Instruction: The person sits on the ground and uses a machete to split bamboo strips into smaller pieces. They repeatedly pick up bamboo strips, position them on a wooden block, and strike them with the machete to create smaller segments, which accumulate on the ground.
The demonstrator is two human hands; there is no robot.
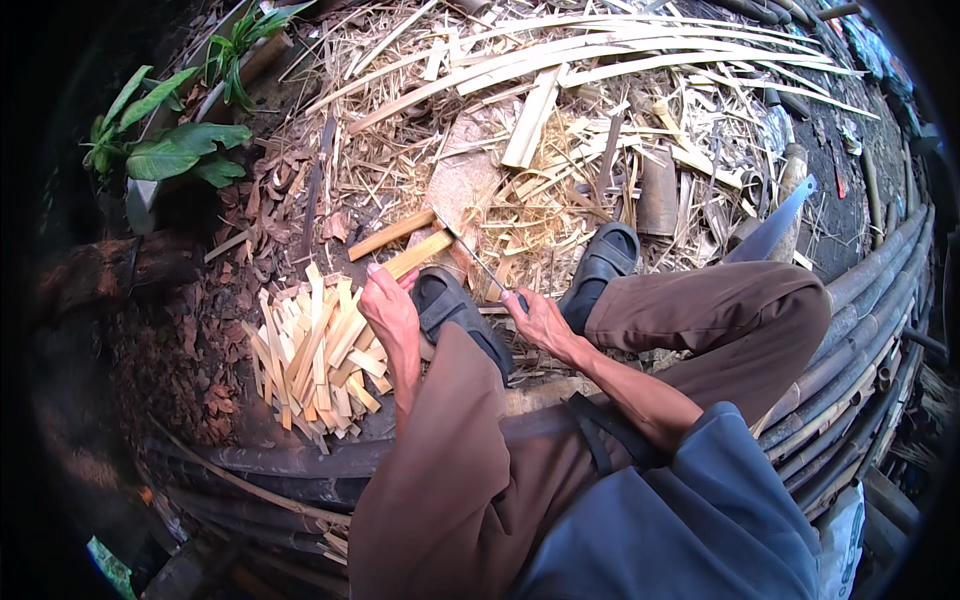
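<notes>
Grasping a bamboo strip point(421, 253) with left fingers point(379, 280), knife point(513, 299) in right fingers point(532, 311), marked white bag point(846, 530)

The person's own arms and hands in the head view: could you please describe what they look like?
The left hand and right hand are ungloved, with no watch or wristband visible. The left forearm and right forearm are bare; the right arm comes out of a loose, plain blue-grey sleeve. The left arm's sleeve is not visible.
</notes>
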